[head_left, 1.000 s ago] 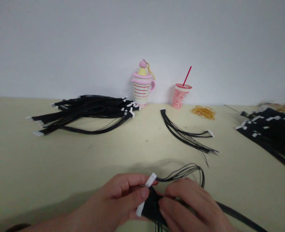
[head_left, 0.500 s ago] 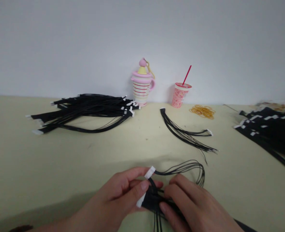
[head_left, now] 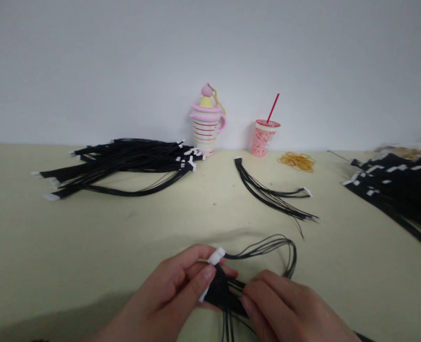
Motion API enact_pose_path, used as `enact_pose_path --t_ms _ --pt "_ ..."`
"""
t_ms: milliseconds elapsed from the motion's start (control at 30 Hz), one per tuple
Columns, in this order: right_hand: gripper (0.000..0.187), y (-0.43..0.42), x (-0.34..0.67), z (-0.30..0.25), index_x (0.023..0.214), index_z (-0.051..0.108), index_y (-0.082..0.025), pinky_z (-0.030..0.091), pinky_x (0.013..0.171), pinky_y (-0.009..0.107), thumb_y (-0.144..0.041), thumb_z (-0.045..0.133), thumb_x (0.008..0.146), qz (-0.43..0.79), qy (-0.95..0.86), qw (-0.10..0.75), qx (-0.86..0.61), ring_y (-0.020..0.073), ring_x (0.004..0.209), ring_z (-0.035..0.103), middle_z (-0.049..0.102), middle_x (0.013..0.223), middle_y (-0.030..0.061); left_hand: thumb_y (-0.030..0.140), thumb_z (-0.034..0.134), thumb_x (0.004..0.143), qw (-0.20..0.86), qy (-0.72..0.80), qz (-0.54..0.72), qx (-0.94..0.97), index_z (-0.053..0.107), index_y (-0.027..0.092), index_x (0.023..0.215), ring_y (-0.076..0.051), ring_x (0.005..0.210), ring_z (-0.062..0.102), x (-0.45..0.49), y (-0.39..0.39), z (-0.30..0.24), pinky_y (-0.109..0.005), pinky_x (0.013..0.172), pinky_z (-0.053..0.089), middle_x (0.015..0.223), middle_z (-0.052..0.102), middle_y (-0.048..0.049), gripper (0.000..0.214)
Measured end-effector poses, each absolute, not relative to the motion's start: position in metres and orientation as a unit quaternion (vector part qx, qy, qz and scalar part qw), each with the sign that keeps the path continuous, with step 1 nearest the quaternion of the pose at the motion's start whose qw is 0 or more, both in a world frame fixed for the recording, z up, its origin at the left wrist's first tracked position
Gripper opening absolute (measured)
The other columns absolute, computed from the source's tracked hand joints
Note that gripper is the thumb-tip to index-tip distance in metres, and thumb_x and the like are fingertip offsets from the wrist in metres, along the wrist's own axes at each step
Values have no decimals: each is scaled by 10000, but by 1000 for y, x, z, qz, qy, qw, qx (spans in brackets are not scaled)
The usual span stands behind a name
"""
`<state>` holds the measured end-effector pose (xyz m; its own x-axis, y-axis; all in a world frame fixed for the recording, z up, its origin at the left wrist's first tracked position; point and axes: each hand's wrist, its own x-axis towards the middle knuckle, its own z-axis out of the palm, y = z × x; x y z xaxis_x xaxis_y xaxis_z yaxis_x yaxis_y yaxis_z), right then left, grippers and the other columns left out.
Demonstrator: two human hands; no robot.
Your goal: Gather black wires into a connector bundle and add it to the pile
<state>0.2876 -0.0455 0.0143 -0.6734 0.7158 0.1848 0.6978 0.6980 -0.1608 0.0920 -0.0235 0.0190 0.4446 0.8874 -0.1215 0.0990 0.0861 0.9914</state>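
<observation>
Near the front of the table, both hands hold a black wire harness (head_left: 220,290) with white connectors. My left hand (head_left: 177,290) is closed on its connector end, thumb on top. A white connector (head_left: 216,256) stands up at the left fingertips, and thin black wires (head_left: 274,241) loop from it to the right. My right hand (head_left: 285,304) is pinched on the harness's wires just right of the black wrapped part; its fingertips partly hide them. Loose strands hang down below the left hand.
A pile of black harnesses (head_left: 125,164) lies at the back left, another pile (head_left: 406,185) at the right. One single harness (head_left: 263,192) lies mid-table. Behind stand a striped toy cup (head_left: 205,128) and a pink cup with straw (head_left: 263,138), beside yellow rubber bands (head_left: 296,161).
My right thumb and fingers have closed together on the wires. The strand that crossed the black part has shifted off it, and the upright connector has tilted slightly.
</observation>
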Motion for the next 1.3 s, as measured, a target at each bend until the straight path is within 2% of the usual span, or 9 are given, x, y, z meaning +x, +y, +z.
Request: enact_pose_path --t_ms 200,367,567,667,800,900,1000,1167,1300 --pt "137 -39 291 22 746 561 -172 433 508 182 -49 508 774 144 -880 84 -444 127 573 548 548 686 17 229 428 895 575 411 345 617 616 200 917 -147 760 564 91 -21 21 -184 695 465 821 619 -9 191" --pt "190 -38 289 15 681 570 -158 354 434 204 -126 437 814 133 -878 190 -420 111 484 492 515 595 16 260 433 890 592 412 325 612 620 193 938 -163 770 568 91 -22 22 -191 657 478 846 627 -24 205" --pt "227 -38 283 12 829 631 -144 438 525 187 -103 408 831 136 -875 295 -360 125 580 538 566 677 47 263 433 897 601 404 312 615 611 201 945 -166 851 560 91 -23 22 -201 758 459 896 626 -22 194" --pt "227 -38 282 15 833 640 -151 448 521 192 -69 430 804 130 -879 278 -366 133 584 541 573 675 38 260 449 894 615 390 319 607 616 222 921 -150 784 560 91 -23 22 -187 702 468 845 619 -5 174" --pt "184 -39 285 17 818 630 -153 482 601 244 -78 466 781 136 -880 185 -416 168 648 565 586 735 57 234 476 880 640 378 342 575 632 222 895 -125 676 541 92 -22 20 -162 609 468 756 596 14 158" --pt "192 -36 287 20 892 602 -142 488 637 259 -87 462 772 205 -855 153 -451 182 683 583 606 787 71 210 461 890 650 375 338 568 636 217 887 -102 611 516 90 -21 17 -136 564 450 678 565 33 175" --pt "235 -32 288 23 1015 548 -155 472 634 218 -99 425 823 305 -812 187 -462 154 699 594 629 832 50 216 437 905 653 378 315 575 628 197 855 -100 617 517 89 -21 15 -143 585 445 703 573 25 199" --pt "230 -31 283 27 790 617 -174 410 599 132 -132 411 885 384 -793 254 -399 77 651 557 617 744 -14 243 472 887 663 391 300 564 602 187 762 -95 575 510 90 -21 17 -137 553 436 633 544 40 189" --pt "292 -30 279 28 844 672 -172 418 717 143 -131 390 905 451 -776 276 -344 85 768 570 635 836 -7 285 488 878 651 380 308 580 609 209 764 -102 577 516 89 -22 19 -147 565 445 627 545 44 182"
